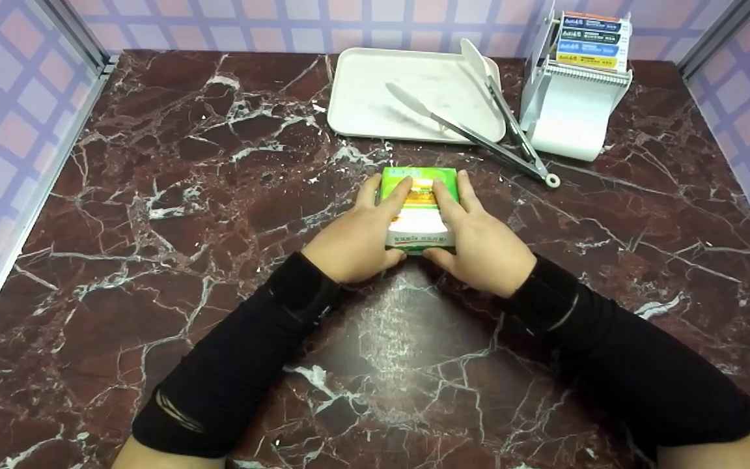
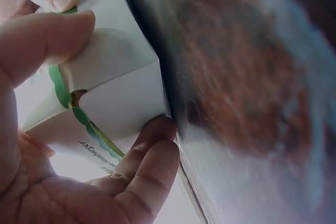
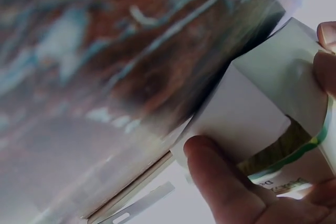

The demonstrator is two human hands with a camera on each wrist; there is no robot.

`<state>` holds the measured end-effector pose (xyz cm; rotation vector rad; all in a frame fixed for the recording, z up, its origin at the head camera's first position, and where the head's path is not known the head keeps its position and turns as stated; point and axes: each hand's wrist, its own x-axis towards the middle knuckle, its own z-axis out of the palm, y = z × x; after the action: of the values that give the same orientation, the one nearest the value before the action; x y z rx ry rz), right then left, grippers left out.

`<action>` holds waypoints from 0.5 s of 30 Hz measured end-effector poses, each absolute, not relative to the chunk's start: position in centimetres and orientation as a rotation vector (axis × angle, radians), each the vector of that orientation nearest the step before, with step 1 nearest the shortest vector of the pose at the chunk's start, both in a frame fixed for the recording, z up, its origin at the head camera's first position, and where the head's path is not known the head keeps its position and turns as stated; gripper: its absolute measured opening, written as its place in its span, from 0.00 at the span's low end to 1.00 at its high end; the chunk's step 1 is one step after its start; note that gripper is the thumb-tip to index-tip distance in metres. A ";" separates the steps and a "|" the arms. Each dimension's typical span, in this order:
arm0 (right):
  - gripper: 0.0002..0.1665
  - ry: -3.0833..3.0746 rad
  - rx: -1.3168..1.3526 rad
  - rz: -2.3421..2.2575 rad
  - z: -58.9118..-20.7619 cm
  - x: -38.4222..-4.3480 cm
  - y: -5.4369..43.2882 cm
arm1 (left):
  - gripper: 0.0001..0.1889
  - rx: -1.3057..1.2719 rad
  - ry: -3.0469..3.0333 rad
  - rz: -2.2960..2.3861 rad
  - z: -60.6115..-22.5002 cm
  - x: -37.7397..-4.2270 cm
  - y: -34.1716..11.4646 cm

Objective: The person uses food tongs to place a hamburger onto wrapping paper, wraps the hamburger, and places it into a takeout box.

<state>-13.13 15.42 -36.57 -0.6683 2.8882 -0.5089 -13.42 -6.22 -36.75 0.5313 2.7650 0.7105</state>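
A closed paper burger box (image 1: 422, 220), green, white and orange on top, sits on the marbled table in front of me. My left hand (image 1: 357, 240) holds its left side and my right hand (image 1: 489, 246) its right side. Both index fingers lie over the lid, while the thumbs are at the near face. In the left wrist view, the plain white lower part of the burger box (image 2: 123, 48) shows, with a small brown gap at the lid's corner. A longer gap under the green-edged lid of the burger box (image 3: 247, 111) appears in the right wrist view.
Behind the box lies a white tray (image 1: 362, 98). Metal tongs (image 1: 489, 147) rest spread across its right side, their hinge end on the table. At the back right stands a white dispenser (image 1: 573, 111) with several coloured label boxes. Patterned walls border the table's back and sides.
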 end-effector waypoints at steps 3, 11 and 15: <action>0.63 2.888 -0.661 -0.503 -36.5 -13.1 15.4 | 0.59 0.510 2.760 0.707 -36.7 -13.4 -6.2; 0.62 2.888 -0.648 -0.535 -36.4 -13.2 15.5 | 0.59 0.478 2.752 0.727 -36.7 -13.6 -6.2; 0.62 2.878 -0.636 -0.544 -36.3 -13.4 15.6 | 0.59 0.474 2.745 0.742 -36.6 -13.5 -6.2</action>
<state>-13.41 15.57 -36.25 -0.6359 2.8782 -0.5436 -13.50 -6.23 -36.61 0.4739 2.7452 0.7422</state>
